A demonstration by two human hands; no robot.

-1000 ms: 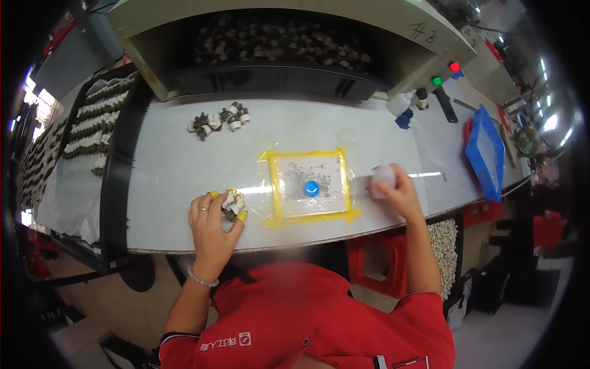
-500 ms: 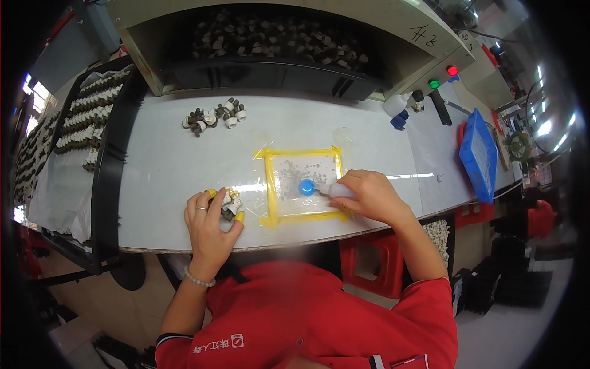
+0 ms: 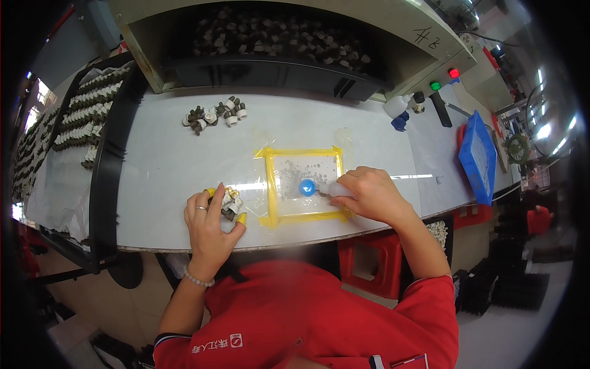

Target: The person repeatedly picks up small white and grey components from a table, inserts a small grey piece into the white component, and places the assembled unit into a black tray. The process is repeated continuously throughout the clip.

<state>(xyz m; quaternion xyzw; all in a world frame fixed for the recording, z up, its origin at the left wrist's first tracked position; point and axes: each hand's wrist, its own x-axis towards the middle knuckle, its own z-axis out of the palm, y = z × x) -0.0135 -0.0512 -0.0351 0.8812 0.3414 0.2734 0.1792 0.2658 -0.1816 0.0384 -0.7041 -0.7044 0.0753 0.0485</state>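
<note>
Small parts (image 3: 228, 203) gripped by left fingers (image 3: 212, 197); right hand (image 3: 369, 194) clasps a white bottle (image 3: 339, 189) (blue cap (image 3: 307, 187) alongside).

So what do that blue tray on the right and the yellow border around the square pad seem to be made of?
The blue tray looks like moulded plastic: uniform bright colour, slight sheen, thin raised rim. The yellow border looks like adhesive tape: flat, glossy strips overlapping at the corners, stuck onto the white table. The clear, speckled sheet inside it could be plastic film; hard to tell.

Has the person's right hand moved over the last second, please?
Yes. The right hand has moved left from beyond the right edge of the yellow-taped square, and now overlaps that edge, near the blue cap.
</note>
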